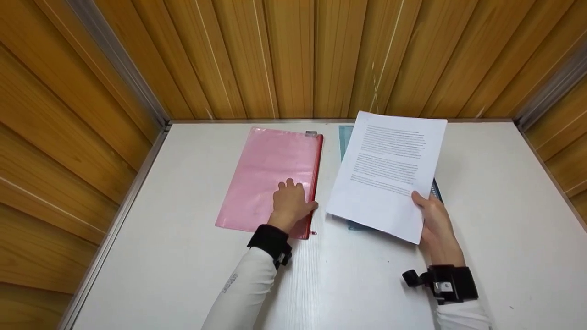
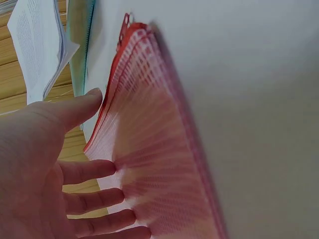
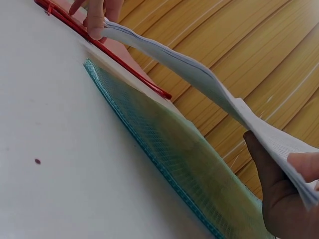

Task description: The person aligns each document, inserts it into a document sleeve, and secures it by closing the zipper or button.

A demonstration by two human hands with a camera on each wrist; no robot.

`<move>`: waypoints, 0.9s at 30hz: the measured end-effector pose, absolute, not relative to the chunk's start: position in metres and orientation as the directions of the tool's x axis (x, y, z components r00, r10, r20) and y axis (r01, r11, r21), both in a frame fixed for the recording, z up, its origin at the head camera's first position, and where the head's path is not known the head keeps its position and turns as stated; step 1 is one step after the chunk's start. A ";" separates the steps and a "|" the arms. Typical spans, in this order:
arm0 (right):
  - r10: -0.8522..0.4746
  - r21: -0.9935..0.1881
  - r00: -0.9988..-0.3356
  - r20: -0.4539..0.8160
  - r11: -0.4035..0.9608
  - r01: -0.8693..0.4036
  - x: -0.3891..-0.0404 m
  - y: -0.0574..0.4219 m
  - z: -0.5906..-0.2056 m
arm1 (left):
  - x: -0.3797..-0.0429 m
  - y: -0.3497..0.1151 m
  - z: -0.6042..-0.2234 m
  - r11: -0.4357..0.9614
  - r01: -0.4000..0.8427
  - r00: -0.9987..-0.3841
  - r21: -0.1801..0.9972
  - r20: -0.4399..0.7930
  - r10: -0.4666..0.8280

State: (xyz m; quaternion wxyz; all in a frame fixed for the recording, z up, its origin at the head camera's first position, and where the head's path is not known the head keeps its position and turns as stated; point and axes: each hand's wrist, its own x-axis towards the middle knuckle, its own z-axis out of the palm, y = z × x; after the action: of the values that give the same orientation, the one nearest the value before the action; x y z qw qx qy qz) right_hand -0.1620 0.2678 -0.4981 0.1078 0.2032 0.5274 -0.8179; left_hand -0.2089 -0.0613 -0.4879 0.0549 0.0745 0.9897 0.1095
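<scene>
A pink mesh zip pouch [image 1: 261, 169] with a red zipper edge lies flat on the table, left of centre. My left hand [image 1: 290, 204] rests on its lower right part, fingers spread and thumb near the zipper. My right hand [image 1: 436, 224] grips a stack of printed papers [image 1: 385, 165] at the lower right edge, thumb on top and fingers beneath. In the right wrist view the papers are raised and tilted above a teal mesh zip pouch [image 3: 149, 134]. From the head view the papers hide most of that pouch.
The white table [image 1: 183, 192] is bordered by metal rails. Wood-patterned walls [image 1: 293, 59] rise behind and at the sides. Black straps with small cameras [image 1: 270, 245] are worn on both wrists.
</scene>
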 end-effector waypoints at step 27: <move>0.047 -0.818 -0.877 -0.477 -0.389 0.424 -0.167 0.268 -0.500 | -0.213 -0.067 -0.479 0.960 0.114 -0.978 0.255 -0.141 0.153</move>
State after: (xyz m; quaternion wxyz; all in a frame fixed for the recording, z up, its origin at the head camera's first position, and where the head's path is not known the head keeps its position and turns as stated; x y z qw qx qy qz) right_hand -0.1667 0.2681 -0.5000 0.1173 0.2180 0.5400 -0.8045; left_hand -0.2125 -0.0670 -0.4788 0.0799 0.0676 0.9868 0.1236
